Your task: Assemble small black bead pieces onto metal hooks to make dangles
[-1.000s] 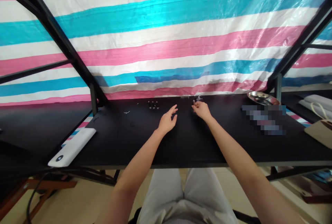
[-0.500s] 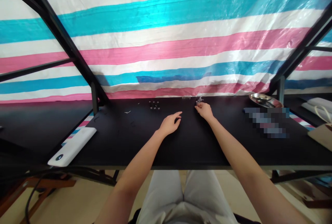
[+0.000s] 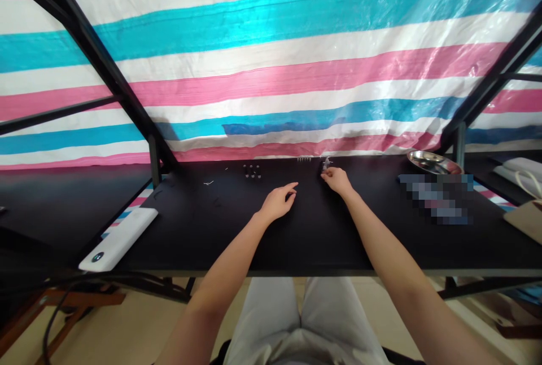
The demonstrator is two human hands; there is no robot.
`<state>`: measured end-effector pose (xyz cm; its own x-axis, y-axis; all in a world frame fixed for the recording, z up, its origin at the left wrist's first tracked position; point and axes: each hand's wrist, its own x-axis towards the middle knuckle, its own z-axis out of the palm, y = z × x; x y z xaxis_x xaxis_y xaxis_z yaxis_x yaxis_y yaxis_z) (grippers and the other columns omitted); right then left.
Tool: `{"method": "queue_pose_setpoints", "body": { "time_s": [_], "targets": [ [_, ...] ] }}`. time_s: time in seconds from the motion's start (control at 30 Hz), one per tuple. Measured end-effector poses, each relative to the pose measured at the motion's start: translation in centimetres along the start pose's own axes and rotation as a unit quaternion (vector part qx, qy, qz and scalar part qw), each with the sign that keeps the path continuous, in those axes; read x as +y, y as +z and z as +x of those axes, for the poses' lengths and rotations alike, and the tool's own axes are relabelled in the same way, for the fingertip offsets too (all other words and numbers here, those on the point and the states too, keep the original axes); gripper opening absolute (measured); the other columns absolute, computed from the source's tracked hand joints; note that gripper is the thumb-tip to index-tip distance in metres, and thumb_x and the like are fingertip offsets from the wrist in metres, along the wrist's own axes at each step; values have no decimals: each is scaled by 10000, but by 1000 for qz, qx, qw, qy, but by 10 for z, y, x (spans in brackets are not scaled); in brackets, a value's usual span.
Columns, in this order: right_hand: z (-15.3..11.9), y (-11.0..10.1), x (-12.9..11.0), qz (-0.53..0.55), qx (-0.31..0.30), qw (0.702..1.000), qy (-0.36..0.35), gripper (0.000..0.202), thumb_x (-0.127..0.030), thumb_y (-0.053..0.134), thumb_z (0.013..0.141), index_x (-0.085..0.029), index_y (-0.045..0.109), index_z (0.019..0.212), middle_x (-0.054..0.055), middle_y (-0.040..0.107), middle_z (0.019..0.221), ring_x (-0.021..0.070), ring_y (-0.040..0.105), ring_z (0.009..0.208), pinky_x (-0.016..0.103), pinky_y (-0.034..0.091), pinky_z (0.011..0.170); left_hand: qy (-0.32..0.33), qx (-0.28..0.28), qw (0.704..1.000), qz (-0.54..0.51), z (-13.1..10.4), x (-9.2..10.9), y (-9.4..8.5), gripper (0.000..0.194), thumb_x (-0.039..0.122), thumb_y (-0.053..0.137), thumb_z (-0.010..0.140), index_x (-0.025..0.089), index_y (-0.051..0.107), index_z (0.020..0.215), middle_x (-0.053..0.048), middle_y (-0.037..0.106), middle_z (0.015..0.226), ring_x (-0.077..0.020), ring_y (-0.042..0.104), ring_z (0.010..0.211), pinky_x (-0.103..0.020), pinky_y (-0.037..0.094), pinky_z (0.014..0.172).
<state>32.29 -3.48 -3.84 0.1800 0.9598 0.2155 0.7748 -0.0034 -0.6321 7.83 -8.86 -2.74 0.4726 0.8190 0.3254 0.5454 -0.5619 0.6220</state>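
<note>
Right hand (image 3: pixel 337 180) — grip pinched at small pale pieces (image 3: pixel 327 162) near the far edge of the surface (image 3: pixel 313 241), cannot tell whether one is held | left hand (image 3: pixel 276 202) — grip loosely parted, between far and near edges | metal plate (image 3: pixel 432 163) by far right corner

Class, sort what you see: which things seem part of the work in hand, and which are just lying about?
Likely in use:
- small pale pieces by the right hand
- row of tiny pieces
- cluster of small pieces

Probably lying about:
- white device
- shiny metal dish
- thin pale strand
</note>
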Motion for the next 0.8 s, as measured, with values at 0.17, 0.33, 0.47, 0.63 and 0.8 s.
{"method": "queue_pose_setpoints", "body": {
  "time_s": [0.17,0.33,0.47,0.63,0.8],
  "targets": [
    [-3,-12,8,23,-37,999,24,146,-218,561,721,-129,676,737,83,677,764,153,610,638,238,433,630,7,2,1000,-7,0,0,0,423,243,469,816,241,513,1236,-27,669,1001,-176,612,925,-299,463,863],
    [-4,-14,10,39,-35,998,40,172,-216,536,726,-118,671,767,61,668,686,119,573,534,227,433,598,-2,2,1000,4,0,1,0,421,237,458,822,243,507,1240,-18,669,996,-167,608,930,-282,460,864],
    [-3,-10,9,34,-17,998,45,167,-254,565,720,-130,675,746,38,654,622,123,586,571,209,428,602,-2,-5,1000,20,0,2,-1,409,243,449,831,234,505,1236,-9,668,1001,-157,606,928,-281,459,865],
    [-3,-5,7,-50,11,997,50,232,-368,579,733,-168,697,736,48,654,632,162,606,639,234,421,615,-4,-6,1000,29,0,1,-1,402,250,444,837,229,506,1233,-6,667,1003,-153,603,932,-273,459,863],
    [-5,-4,1,-115,21,992,47,287,-431,561,758,-199,718,820,92,680,785,218,622,774,270,428,657,3,-5,1000,26,0,0,0,399,250,444,837,226,507,1231,-10,667,1000,-153,606,923,-276,462,856]
  ]
}}
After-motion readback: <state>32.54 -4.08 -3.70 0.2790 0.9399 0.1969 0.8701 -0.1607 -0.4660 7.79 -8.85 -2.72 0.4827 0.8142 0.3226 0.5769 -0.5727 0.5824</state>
